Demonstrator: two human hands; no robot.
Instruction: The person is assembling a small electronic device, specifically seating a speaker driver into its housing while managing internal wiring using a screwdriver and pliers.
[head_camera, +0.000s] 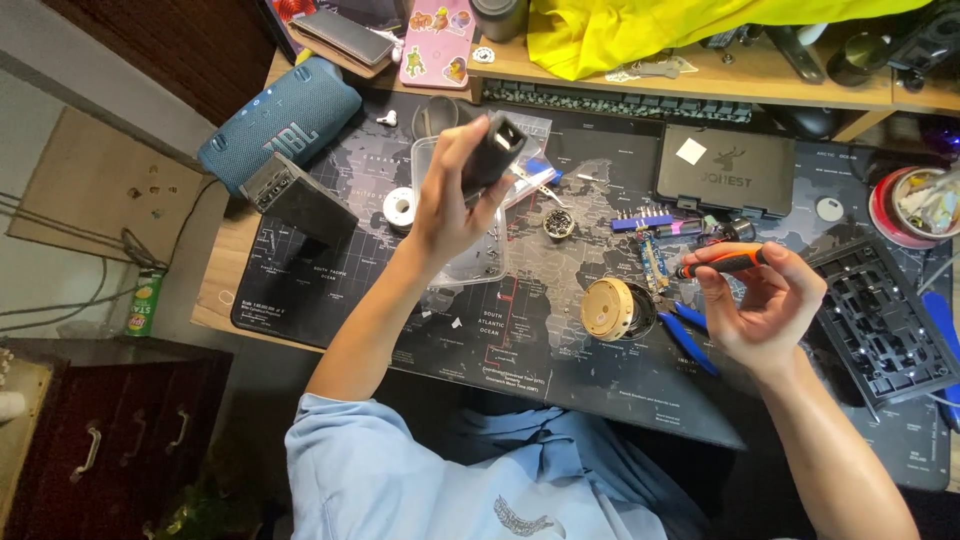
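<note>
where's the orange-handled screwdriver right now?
In the head view the screwdriver is right of centre, held in the right hand above the desk mat, just right of the round tan part.

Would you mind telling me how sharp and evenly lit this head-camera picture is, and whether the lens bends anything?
Head view: wide-angle, so the desk mat edges bow and tilt; the left hand with its dark block and the right hand with the orange screwdriver are fairly sharp; light is even on the desk, dimmer at the lower left by the dark drawers; no strong glare.
</note>
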